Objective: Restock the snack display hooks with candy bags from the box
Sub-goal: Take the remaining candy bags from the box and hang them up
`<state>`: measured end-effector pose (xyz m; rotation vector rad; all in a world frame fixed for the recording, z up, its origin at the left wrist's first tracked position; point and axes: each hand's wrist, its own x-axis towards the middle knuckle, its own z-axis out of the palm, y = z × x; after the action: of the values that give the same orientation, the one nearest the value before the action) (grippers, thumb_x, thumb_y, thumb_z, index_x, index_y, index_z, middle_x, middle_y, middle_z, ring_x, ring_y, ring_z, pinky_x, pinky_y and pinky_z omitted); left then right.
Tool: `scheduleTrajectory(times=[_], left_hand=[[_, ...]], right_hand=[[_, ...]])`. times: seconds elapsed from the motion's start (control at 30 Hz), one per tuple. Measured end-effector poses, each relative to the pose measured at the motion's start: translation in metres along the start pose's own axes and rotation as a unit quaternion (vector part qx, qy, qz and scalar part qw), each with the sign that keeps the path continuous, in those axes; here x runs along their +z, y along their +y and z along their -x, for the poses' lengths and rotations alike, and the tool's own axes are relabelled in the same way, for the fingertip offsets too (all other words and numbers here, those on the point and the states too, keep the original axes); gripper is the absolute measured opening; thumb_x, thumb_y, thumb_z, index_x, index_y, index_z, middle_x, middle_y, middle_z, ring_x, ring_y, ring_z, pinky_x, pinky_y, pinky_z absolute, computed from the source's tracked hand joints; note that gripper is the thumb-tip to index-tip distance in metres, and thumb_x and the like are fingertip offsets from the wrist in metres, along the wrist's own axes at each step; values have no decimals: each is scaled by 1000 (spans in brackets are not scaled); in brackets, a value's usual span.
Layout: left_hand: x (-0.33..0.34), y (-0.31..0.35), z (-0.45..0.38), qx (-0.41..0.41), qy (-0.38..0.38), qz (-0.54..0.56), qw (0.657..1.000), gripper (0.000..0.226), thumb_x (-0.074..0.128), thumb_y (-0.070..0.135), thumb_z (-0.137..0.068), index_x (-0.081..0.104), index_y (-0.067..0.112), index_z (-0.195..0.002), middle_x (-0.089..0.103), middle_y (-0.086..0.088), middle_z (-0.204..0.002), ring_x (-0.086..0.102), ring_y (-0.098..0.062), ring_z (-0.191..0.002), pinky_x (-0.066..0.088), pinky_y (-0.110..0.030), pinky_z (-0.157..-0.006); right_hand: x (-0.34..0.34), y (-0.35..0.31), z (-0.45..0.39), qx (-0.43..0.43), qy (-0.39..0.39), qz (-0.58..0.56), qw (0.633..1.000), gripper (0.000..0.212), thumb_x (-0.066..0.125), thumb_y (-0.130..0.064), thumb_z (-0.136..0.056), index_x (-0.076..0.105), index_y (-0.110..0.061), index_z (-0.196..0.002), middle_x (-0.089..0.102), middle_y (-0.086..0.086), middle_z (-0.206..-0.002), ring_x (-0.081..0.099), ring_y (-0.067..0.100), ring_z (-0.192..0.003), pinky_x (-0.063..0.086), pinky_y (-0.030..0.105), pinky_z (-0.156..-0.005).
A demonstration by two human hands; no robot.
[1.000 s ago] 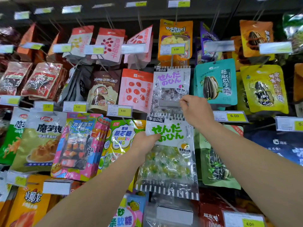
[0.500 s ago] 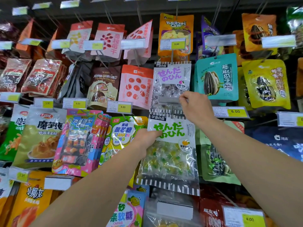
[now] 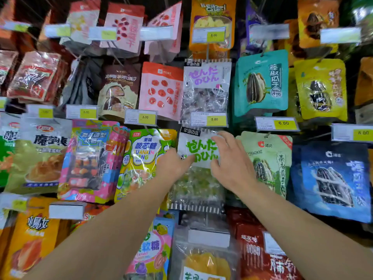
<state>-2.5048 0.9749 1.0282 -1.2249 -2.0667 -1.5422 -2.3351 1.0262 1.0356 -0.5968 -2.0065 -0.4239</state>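
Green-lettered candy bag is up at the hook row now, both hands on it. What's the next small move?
Probably let go and watch it hang. The green-lettered candy bag sits under the 5.00 price tag; the left hand touches its left edge, the right hand lies spread over it. The hook itself is hidden.

A clear candy bag (image 3: 198, 168) with green lettering and striped edges hangs upright among the snacks.

We see a clear candy bag (image 3: 198, 168) with green lettering and a black-and-white striped hem, a purple-lettered twin (image 3: 206, 91) above, and yellow price tags (image 3: 215, 119).
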Motion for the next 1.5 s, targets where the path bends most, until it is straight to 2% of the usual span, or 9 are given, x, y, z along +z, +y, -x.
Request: scheduleTrajectory(times=[0.23, 0.37, 0.57, 0.77, 0.87, 1.0, 1.17, 1.37, 1.5], left_hand=[[-15, -17, 10, 47, 2, -16, 999, 50, 67, 40, -85, 51, 6, -118, 66, -10, -107, 60, -32, -104, 46, -37, -77], [-30, -33, 31, 70, -23, 47, 996, 42, 70, 33, -83, 56, 8, -113, 69, -7, -102, 61, -28, -102, 44, -32, -81], [-56, -88, 90, 103, -98, 110, 984, 40, 69, 27, -85, 61, 8, -120, 68, -8, -116, 64, -25, -105, 49, -35, -94], [-92, -180, 184, 110, -229, 38, 967, 52, 63, 40, -84, 60, 13, -129, 66, -11, -124, 63, -28, -112, 44, -33, -93], [-120, -221, 234, 74, -275, -7, 959, 63, 52, 49, -79, 58, 17, -133, 66, -14, -124, 62, -31, -113, 46, -36, -92], [-149, -272, 295, 17, -311, -26, 950, 56, 64, 35, -91, 49, 18, -141, 65, -14, -126, 60, -30, -117, 44, -35, -96], [-210, -319, 383, -52, -335, -35, 940, 60, 64, 40, -88, 51, 16, -140, 64, -13, -128, 59, -30, -118, 48, -39, -95], [-298, -357, 480, -107, -376, -102, 915, 53, 63, 33, -92, 50, 17, -141, 70, -15, -111, 65, -31, -108, 49, -36, -87], [-366, -385, 540, -155, -383, -117, 903, 54, 65, 31, -91, 50, 18, -141, 67, -11, -122, 62, -29, -113, 46, -34, -88]], right_hand=[[11, -22, 31, 27, -103, 46, 993, 64, 51, -27, -92, 27, -25, -152, 15, -3, -160, 20, 23, -145, 31, 38, -114], [14, -48, 53, 44, -135, 71, 987, 63, 56, -26, -89, 34, -19, -149, 23, 2, -158, 24, 26, -142, 31, 37, -113], [26, -106, 112, 98, -169, 77, 978, 65, 58, -24, -88, 38, -12, -148, 29, 7, -156, 31, 31, -138, 31, 38, -114], [42, -169, 204, 161, -251, 60, 953, 65, 64, -26, -83, 44, -10, -142, 37, 11, -149, 36, 32, -136, 32, 40, -113], [46, -204, 258, 182, -286, 46, 940, 61, 61, -30, -81, 50, -7, -137, 44, 14, -143, 41, 37, -132, 36, 43, -109], [38, -255, 320, 204, -356, 14, 912, 59, 59, -27, -86, 45, -11, -141, 37, 9, -147, 33, 33, -137, 34, 39, -110], [20, -331, 399, 211, -409, -27, 887, 59, 61, -24, -85, 45, -13, -141, 36, 5, -148, 31, 30, -137, 34, 40, -112], [-1, -423, 482, 206, -469, -76, 856, 67, 66, -27, -80, 45, -9, -141, 38, 7, -147, 34, 32, -134, 32, 39, -113], [-15, -494, 527, 198, -504, -107, 834, 61, 64, -24, -82, 47, -9, -138, 37, 6, -146, 34, 32, -133, 34, 39, -111]])
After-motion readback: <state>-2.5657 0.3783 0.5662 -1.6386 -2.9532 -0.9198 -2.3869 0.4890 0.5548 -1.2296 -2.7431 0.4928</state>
